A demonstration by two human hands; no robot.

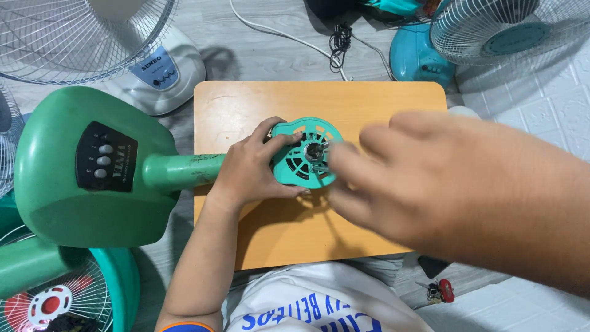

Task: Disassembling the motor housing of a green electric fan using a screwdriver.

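A green fan lies on its side across a small wooden table [369, 101]. Its green base [58, 184] with a black button panel is at the left, and its green neck [181, 169] runs right to a teal round motor housing [301, 165] with a metal shaft [314, 150] at the centre. My left hand [249, 169] grips the housing from the left. My right hand [442, 184] is blurred and close to the camera. Its fingertips reach toward the shaft, and what they hold, if anything, is hidden.
Other fans surround the table: a white one [163, 71] at top left, a teal one [479, 37] at top right, a green one with a red hub [52, 301] at bottom left. A white cable [276, 34] crosses the floor. A red key fob [444, 290] lies at bottom right.
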